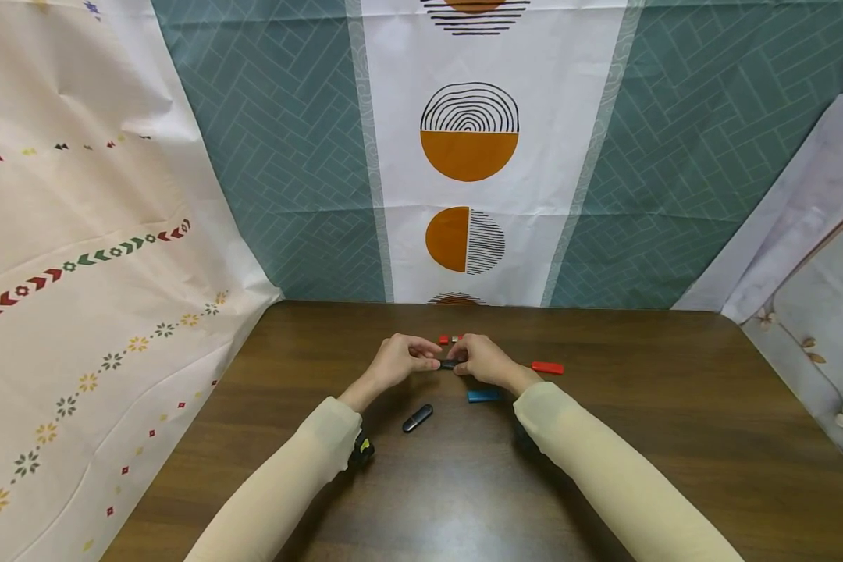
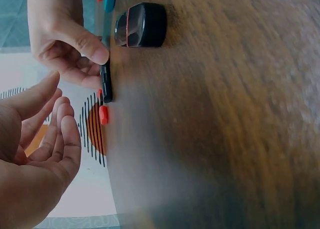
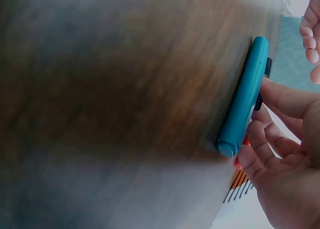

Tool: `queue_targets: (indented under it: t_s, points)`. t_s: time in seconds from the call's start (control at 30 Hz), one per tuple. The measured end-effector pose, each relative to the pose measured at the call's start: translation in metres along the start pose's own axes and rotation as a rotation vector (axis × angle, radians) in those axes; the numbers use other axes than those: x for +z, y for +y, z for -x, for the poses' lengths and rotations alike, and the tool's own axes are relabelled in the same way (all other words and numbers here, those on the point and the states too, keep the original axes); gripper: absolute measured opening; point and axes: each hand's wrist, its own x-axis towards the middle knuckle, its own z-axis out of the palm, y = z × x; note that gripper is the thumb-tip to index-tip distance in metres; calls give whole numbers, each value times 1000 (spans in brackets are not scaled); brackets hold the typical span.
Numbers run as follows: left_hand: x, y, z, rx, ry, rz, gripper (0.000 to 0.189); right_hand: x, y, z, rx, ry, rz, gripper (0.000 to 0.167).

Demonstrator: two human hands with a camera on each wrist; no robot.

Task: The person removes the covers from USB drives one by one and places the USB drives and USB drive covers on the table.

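My right hand (image 1: 483,357) pinches a slim black USB flash drive (image 1: 448,364) between thumb and fingers, low over the table. The same drive (image 2: 106,86) shows side-on in the left wrist view, its upper end covered by the right thumb. Just left of it, my left hand (image 1: 402,361) has loosely bent fingers with nothing between them, as the left wrist view shows. In the right wrist view a blue flash drive (image 3: 245,96) lies in front of the right hand (image 3: 290,154) and partly hides the black one.
Behind the hands lie a small red cap (image 1: 444,340) and a metal USB plug (image 1: 455,339), partly hidden. A red flash drive (image 1: 548,368) lies to the right. Nearer, a black-and-grey flash drive (image 1: 417,418) rests on the brown wooden table (image 1: 639,437). Patterned cloth (image 1: 288,156) hangs behind.
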Motion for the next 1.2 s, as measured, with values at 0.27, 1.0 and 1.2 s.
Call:
queue_targets:
  t_s: [0.27, 1.0, 1.2]
  points:
    - [-1, 4, -1, 11, 9, 11, 26, -6, -2, 6, -19, 15, -32, 18]
    - [23, 21, -4, 53, -2, 101, 24, -31, 15, 55, -107, 147, -124, 18]
    - [29, 28, -5, 102, -20, 124, 27, -36, 15, 67, -117, 168, -138, 19]
